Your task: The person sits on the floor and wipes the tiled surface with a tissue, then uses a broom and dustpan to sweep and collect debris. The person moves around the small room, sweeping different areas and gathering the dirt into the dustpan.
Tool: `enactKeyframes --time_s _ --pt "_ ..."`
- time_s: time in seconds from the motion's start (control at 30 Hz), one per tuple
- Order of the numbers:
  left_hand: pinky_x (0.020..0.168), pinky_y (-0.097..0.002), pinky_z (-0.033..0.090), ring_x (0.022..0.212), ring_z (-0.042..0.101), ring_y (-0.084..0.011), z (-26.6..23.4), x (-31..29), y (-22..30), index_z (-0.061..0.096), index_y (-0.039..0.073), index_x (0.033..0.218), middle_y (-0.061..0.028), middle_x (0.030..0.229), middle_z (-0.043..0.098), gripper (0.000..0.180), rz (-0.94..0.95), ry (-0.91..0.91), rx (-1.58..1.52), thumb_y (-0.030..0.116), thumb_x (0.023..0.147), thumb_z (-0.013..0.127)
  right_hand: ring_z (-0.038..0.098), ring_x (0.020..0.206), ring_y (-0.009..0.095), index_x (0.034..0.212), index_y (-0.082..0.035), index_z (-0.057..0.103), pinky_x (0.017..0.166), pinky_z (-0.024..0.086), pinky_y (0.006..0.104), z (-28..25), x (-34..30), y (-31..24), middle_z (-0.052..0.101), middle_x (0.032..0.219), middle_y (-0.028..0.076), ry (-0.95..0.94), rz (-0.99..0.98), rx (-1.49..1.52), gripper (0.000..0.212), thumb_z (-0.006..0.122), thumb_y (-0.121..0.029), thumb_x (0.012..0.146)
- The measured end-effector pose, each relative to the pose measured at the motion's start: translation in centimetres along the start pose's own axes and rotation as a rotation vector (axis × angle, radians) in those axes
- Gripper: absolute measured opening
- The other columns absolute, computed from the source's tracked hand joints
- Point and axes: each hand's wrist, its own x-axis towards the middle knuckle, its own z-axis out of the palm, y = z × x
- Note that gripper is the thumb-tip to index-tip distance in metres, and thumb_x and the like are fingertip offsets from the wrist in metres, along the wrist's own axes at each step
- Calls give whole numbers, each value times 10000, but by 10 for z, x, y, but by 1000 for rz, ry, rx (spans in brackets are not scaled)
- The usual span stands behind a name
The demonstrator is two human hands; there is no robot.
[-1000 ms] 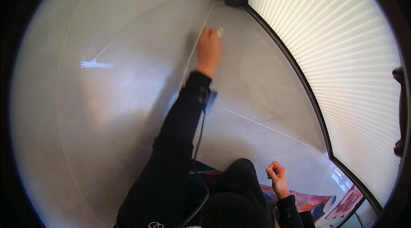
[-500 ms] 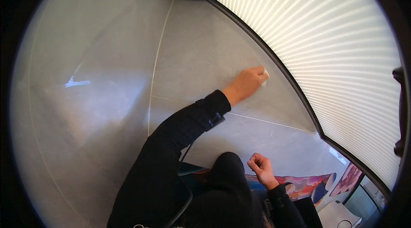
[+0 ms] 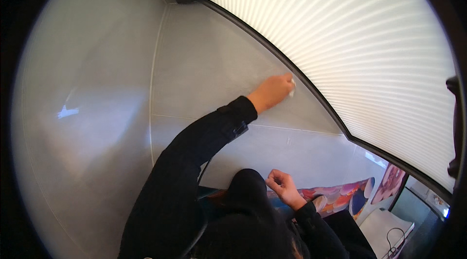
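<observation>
Pinching a white wad (image 3: 292,91) in the closed left hand (image 3: 274,89) at two o'clock, near the dark frame (image 3: 314,89); best to press evenly on the gray tiles (image 3: 204,59), slowing beside that frame. Curling the right hand (image 3: 284,188) loosely at five o'clock, with nothing visible inside.
</observation>
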Motion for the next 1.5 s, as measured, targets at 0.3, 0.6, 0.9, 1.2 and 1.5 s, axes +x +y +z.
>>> enactKeyframes --time_s 0.3,0.6,0.9,1.2,1.5 --pt "697 -420 506 824 620 -342 -108 -123 -39 625 74 985 -142 898 625 169 -690 480 363 101 818 613 362 687 36 795 -36 494 607 329 220 -14 -5 10 393 729 -62 52 122 211 224 547 -182 956" --pt "630 -424 501 784 627 -350 -14 -98 25 580 61 979 -166 878 626 173 -413 126 88 97 811 605 379 667 35 800 -20 513 588 343 219 2 1 2 422 701 -53 -26 49 64 208 561 -161 945" --pt "630 -468 494 748 626 -396 -84 -159 13 561 55 911 -188 775 635 142 -830 340 209 142 813 614 360 632 75 746 -16 470 556 347 266 -16 -5 22 382 647 -17 82 22 76 282 517 -191 962" --pt "582 -386 536 663 667 -307 2 -188 60 546 -42 1002 -188 749 651 224 -842 -155 -94 111 848 606 485 598 145 811 -10 504 558 410 318 4 4 41 462 627 63 88 41 -53 237 511 -201 951" --pt "703 -212 532 788 632 -83 29 -116 105 645 33 1031 -34 926 669 213 -870 -209 -1768 214 920 620 576 865 101 1175 -17 495 767 493 245 -23 14 42 580 1008 37 439 -110 145 321 587 15 870"
